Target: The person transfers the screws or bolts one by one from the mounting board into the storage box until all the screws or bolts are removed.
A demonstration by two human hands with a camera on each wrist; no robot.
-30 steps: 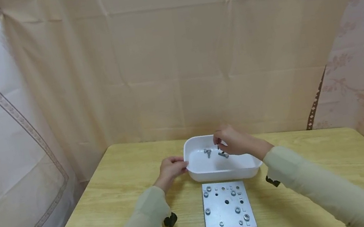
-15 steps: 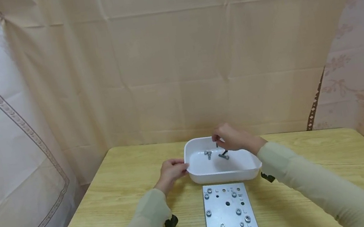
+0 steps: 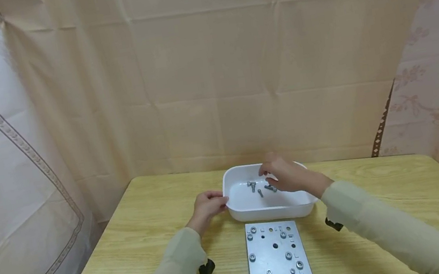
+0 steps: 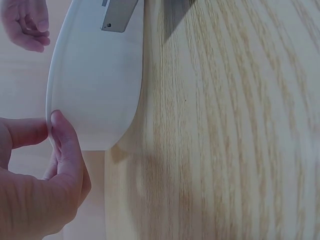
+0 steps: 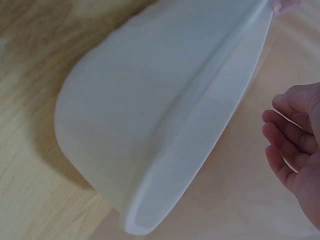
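Note:
A white plastic tray point(image 3: 274, 213) stands on the wooden table, with several metal socket-head screws lying in it. My left hand point(image 3: 207, 208) pinches the tray's left rim between thumb and fingers; the left wrist view shows this hand point(image 4: 55, 190) close up at the edge. Over the tray's right half hovers my right hand point(image 3: 287, 174), its fingers point(image 5: 287, 132) loosely bent with nothing between them in the right wrist view. Below it lies one screw point(image 3: 270, 188), partly overlapped by the hand. A small screw point(image 3: 260, 193) lies in the tray's middle, near a little cluster of screws point(image 3: 252, 186).
A silver metal plate point(image 3: 271, 263) with holes and several screws set in it lies on the table point(image 3: 148, 205) in front of the tray. Behind the table hangs a beige cloth point(image 3: 211, 85), with patterned cloths at both sides.
My right hand has let go of a small screw, which now lies in the tray's middle, and its fingers have loosened. My left hand stays on the rim.

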